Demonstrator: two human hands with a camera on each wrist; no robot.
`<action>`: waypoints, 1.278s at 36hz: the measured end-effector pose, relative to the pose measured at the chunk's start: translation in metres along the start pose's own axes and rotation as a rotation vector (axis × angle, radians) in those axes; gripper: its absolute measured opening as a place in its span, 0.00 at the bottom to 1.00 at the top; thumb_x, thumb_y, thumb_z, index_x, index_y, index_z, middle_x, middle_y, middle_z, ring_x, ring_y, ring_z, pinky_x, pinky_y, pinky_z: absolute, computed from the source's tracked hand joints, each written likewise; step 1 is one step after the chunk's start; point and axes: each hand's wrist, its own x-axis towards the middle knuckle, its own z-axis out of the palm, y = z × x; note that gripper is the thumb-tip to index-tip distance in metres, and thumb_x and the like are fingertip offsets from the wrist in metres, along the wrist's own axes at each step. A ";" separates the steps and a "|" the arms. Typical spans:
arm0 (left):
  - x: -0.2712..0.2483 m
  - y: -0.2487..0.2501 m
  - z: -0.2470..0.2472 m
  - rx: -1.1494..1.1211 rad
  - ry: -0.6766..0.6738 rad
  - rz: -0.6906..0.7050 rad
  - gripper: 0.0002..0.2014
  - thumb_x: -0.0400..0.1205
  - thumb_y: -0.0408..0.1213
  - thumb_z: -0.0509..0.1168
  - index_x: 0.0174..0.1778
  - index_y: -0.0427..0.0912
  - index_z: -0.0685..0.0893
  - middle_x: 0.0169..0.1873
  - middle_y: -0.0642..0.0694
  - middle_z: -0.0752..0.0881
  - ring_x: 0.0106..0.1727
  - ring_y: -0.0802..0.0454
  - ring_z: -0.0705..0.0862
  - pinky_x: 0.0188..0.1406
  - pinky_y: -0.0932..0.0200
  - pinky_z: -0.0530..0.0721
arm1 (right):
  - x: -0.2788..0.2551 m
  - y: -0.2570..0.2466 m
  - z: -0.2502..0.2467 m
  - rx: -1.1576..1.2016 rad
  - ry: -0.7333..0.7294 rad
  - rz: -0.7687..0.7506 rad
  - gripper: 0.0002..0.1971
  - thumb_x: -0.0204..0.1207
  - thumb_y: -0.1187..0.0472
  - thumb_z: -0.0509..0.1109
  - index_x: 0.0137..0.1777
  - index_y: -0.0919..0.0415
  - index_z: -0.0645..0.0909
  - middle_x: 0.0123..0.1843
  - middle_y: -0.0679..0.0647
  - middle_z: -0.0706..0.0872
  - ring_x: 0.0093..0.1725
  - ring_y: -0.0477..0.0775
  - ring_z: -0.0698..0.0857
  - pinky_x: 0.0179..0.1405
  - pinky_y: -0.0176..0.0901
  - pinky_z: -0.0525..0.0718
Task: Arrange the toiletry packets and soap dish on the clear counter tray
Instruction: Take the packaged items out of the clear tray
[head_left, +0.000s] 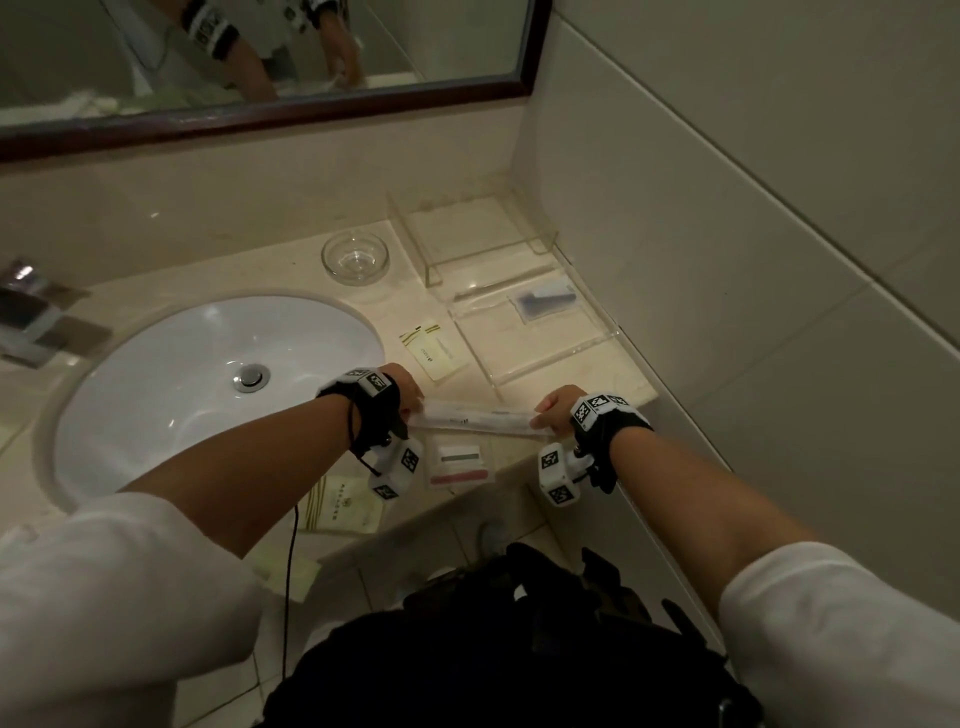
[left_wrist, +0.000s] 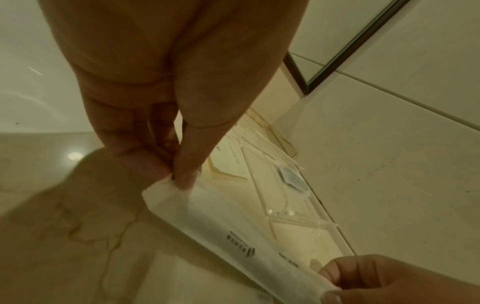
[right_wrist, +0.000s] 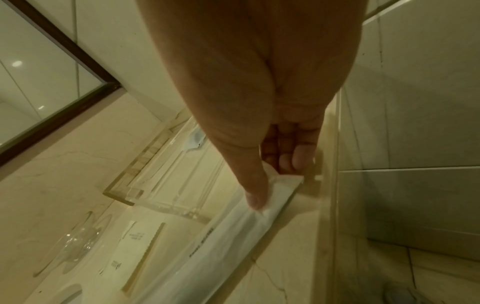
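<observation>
A long white toiletry packet (head_left: 475, 415) hangs just above the counter near its front edge, stretched between my hands. My left hand (head_left: 413, 408) pinches its left end between thumb and fingers (left_wrist: 182, 174). My right hand (head_left: 540, 415) pinches the right end (right_wrist: 259, 193). The clear tray (head_left: 556, 364) lies just beyond, against the right wall, with a dark blue packet (head_left: 545, 301) in its far part. The glass soap dish (head_left: 355, 257) stands on the counter behind the sink. A yellow-striped packet (head_left: 434, 351) lies left of the tray.
A packet with red and grey strips (head_left: 460, 462) lies below the held one. A cream packet (head_left: 343, 506) sits at the counter's front edge. A clear acrylic stand (head_left: 467, 234) fills the back corner. The white sink (head_left: 208, 374) is left; tiled wall (head_left: 727, 260) right.
</observation>
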 end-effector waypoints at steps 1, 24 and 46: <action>0.001 -0.001 -0.001 -0.053 0.008 0.003 0.16 0.80 0.34 0.68 0.65 0.37 0.84 0.57 0.39 0.87 0.51 0.47 0.83 0.62 0.55 0.82 | 0.000 0.001 -0.003 -0.003 -0.006 -0.010 0.09 0.73 0.53 0.75 0.47 0.56 0.82 0.45 0.55 0.83 0.48 0.54 0.80 0.57 0.46 0.81; 0.025 0.052 -0.050 -0.693 0.104 0.069 0.07 0.80 0.25 0.65 0.39 0.40 0.81 0.33 0.43 0.80 0.31 0.53 0.78 0.43 0.61 0.84 | 0.036 -0.004 -0.105 0.621 0.188 -0.115 0.11 0.71 0.66 0.77 0.36 0.60 0.76 0.35 0.58 0.82 0.38 0.55 0.85 0.55 0.49 0.85; 0.066 0.092 -0.040 -0.336 0.243 0.106 0.09 0.73 0.34 0.74 0.48 0.40 0.91 0.51 0.43 0.90 0.57 0.48 0.86 0.55 0.62 0.83 | 0.093 0.007 -0.143 0.224 0.291 -0.056 0.10 0.74 0.53 0.71 0.49 0.59 0.81 0.49 0.60 0.88 0.49 0.61 0.87 0.52 0.50 0.84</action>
